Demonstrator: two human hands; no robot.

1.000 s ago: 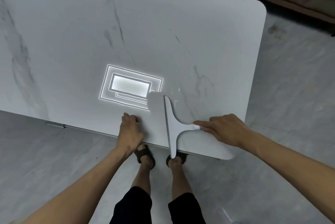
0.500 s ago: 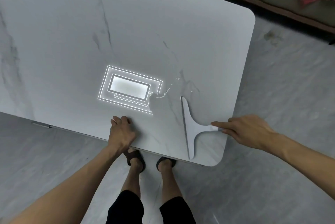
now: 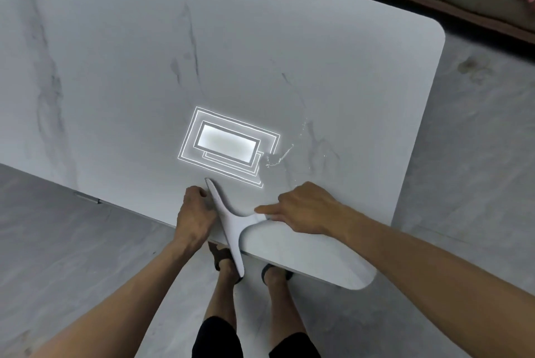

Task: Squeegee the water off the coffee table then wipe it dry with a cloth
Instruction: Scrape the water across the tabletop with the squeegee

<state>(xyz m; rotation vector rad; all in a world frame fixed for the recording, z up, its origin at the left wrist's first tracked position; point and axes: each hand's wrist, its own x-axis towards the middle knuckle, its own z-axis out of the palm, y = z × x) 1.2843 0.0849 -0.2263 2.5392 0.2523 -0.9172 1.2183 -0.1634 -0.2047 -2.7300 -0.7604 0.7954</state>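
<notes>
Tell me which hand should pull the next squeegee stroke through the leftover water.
Right. The right hand grips the squeegee by its handle, and the water lies just beyond it. The left hand only rests, curled, on the table edge beside the blade.

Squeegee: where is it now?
Head view: squeegee lies at the near edge of the table, between the hands: right hand grips its handle, left hand rests beside the blade, whose near end overhangs the edge.
</notes>
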